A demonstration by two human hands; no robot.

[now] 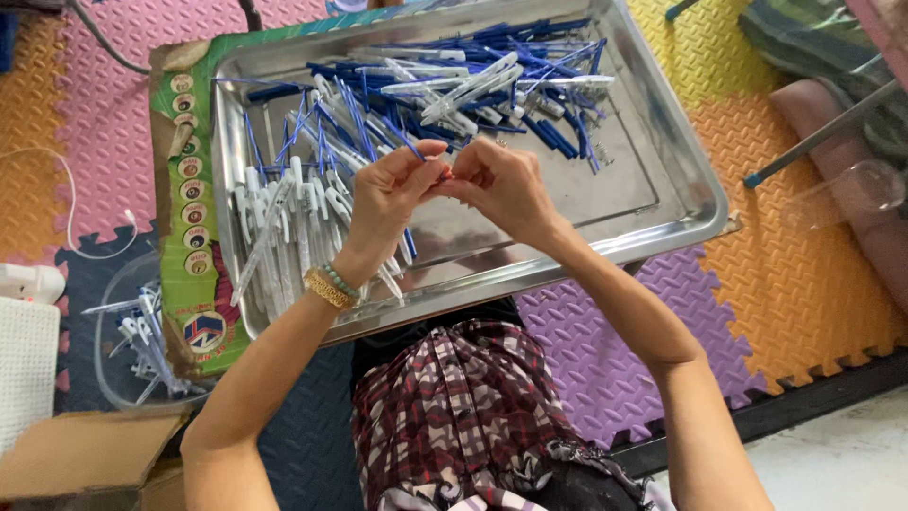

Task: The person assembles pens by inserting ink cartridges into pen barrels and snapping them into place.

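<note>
1. My left hand and my right hand meet over the middle of the steel tray, fingertips touching, so whatever I drop lands back in it.
2. Both hands are pinched together on something very small; it is too tiny and too hidden by my fingers to say what it is, perhaps a pen part.
3. That small piece sits right between my two thumbs and forefingers, above the bare near part of the tray.
4. Far in the tray lies a loose heap of blue pen parts, thin refills and caps crossed over each other, near enough to pick from.
5. On the tray's left side the white pen barrels lie roughly side by side, clips up, kept apart from the blue heap.
6. The tray rests on a printed green cardboard sheet, which lies on coloured foam floor mats.
7. To the near left a clear plastic tub holds more white and blue pens, just beside my left elbow.
8. My left wrist wears a gold and green bracelet; my checked skirt is below the tray's near edge.
</note>
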